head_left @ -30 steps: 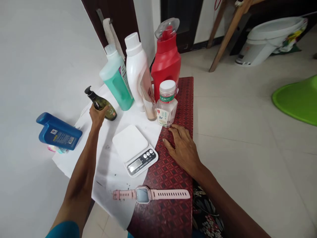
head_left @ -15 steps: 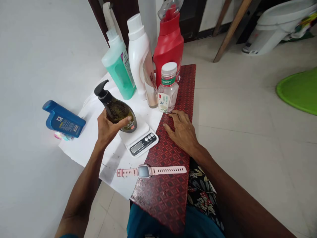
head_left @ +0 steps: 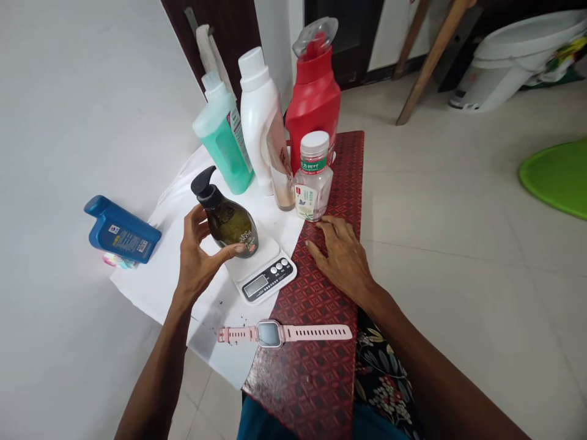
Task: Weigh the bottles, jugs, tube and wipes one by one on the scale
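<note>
A dark pump bottle [head_left: 227, 217] stands upright on the white kitchen scale [head_left: 261, 275]. My left hand [head_left: 197, 260] is cupped loosely beside it: the thumb tip touches the bottle's lower front and the fingers are spread apart behind it, with a gap to the palm. My right hand [head_left: 342, 256] lies flat, fingers stretched out, on the red patterned board [head_left: 321, 366], just in front of a small clear bottle with a white cap [head_left: 312, 180].
A teal bottle [head_left: 222, 137], a white bottle [head_left: 257, 116], a red bottle [head_left: 314, 101] and a slim tube [head_left: 280, 165] stand behind the scale on white paper [head_left: 151, 287]. A blue bottle [head_left: 120, 231] lies at the left. A pink watch [head_left: 282, 333] lies near me.
My left hand carried the dark pump bottle from the back left of the paper onto the scale and has loosened its grip. The right hand stayed on the board.
</note>
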A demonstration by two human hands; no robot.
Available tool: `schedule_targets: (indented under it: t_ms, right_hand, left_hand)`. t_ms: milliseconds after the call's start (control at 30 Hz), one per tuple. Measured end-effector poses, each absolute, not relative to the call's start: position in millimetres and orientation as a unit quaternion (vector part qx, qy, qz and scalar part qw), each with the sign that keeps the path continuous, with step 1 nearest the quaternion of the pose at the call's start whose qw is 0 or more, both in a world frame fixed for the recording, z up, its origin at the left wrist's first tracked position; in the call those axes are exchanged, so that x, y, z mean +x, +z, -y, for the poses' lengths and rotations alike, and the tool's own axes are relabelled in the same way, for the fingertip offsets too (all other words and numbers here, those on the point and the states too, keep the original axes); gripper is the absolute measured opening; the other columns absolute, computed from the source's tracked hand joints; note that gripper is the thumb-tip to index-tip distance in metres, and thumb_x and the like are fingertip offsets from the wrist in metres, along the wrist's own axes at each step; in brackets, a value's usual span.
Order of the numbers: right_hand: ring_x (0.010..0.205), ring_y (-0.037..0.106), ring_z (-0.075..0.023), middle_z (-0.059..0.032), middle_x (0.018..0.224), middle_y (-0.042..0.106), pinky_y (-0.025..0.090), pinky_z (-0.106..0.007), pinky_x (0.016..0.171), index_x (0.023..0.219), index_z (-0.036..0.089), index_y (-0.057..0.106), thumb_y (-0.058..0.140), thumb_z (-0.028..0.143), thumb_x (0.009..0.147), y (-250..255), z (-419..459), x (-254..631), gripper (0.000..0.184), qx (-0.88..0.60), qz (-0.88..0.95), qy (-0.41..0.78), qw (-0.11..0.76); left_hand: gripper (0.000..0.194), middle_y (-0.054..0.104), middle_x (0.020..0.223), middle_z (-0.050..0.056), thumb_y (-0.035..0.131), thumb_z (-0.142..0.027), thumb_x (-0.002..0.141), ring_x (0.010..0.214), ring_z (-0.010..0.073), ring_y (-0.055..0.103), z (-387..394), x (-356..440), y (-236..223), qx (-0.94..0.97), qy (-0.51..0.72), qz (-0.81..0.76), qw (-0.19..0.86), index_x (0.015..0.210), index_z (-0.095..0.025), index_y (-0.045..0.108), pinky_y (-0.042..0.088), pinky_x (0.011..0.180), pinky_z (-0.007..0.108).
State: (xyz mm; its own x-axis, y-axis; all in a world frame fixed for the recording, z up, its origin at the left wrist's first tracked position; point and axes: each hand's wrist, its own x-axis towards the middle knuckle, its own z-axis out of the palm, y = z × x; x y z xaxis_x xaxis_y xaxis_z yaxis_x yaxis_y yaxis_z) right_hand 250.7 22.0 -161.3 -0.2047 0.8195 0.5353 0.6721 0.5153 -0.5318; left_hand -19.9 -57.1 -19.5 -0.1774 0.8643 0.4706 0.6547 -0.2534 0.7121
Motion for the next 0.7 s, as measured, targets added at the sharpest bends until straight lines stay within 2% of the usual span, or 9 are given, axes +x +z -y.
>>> schedule_targets:
  t_ms: [100,200,333,400,533,700]
  right_hand:
    - [0.124,0.061,-0.0392,-0.0222,0.137,0.065,0.055,-0.06,0.107,0.132,0.015,0.062,0.055,0.036,0.102,-162,-22,251,0.037,-0.482,0.773,0.09,0.402]
    - [0.122,0.063,-0.0393,-0.0225,0.135,0.066,0.056,-0.06,0.105,0.141,0.014,0.058,0.056,0.04,0.102,-162,-21,252,0.046,-0.487,0.77,0.089,0.403]
    - [0.116,0.065,-0.0381,-0.0209,0.126,0.069,0.058,-0.058,0.101,0.141,0.015,0.058,0.056,0.042,0.104,-161,-18,254,0.045,-0.476,0.766,0.079,0.425]
    - [0.112,0.066,-0.0373,-0.0193,0.121,0.069,0.06,-0.056,0.097,0.136,0.018,0.061,0.055,0.042,0.104,-163,-18,256,0.041,-0.468,0.768,0.074,0.432]
    - [0.107,0.065,-0.0365,-0.017,0.116,0.069,0.059,-0.056,0.095,0.128,0.021,0.064,0.056,0.043,0.104,-165,-21,256,0.034,-0.463,0.771,0.063,0.432]
    - [0.107,0.064,-0.0373,-0.0185,0.115,0.069,0.058,-0.056,0.096,0.127,0.019,0.063,0.054,0.041,0.104,-165,-22,255,0.033,-0.465,0.775,0.04,0.425]
  left_hand:
    - [0.096,0.062,0.151,0.015,0.096,-0.057,0.073,0.136,0.0337,0.066,68,-21,-21,0.619,0.486,-0.61,0.088,0.151,-0.029,0.048,0.057,0.114,0.056]
    - [0.094,0.068,0.143,0.014,0.099,-0.056,0.067,0.129,0.0327,0.069,69,-14,-27,0.606,0.472,-0.635,0.089,0.145,-0.027,0.054,0.057,0.113,0.056]
    - [0.058,0.079,0.108,0.007,0.096,-0.052,0.073,0.101,0.027,0.076,62,-3,-37,0.581,0.469,-0.654,0.12,0.116,-0.026,0.068,0.065,0.093,0.047]
    - [0.049,0.079,0.101,0.006,0.095,-0.051,0.075,0.093,0.026,0.076,61,-2,-41,0.57,0.477,-0.659,0.115,0.108,-0.026,0.07,0.066,0.082,0.044]
    - [0.046,0.079,0.101,0.006,0.092,-0.049,0.077,0.09,0.0247,0.076,66,-20,-42,0.536,0.504,-0.673,0.079,0.109,-0.026,0.069,0.065,0.08,0.042]
    - [0.05,0.075,0.1,0.006,0.09,-0.054,0.073,0.088,0.0229,0.073,45,-93,-35,0.459,0.523,-0.717,-0.044,0.1,-0.022,0.063,0.061,0.073,0.036]
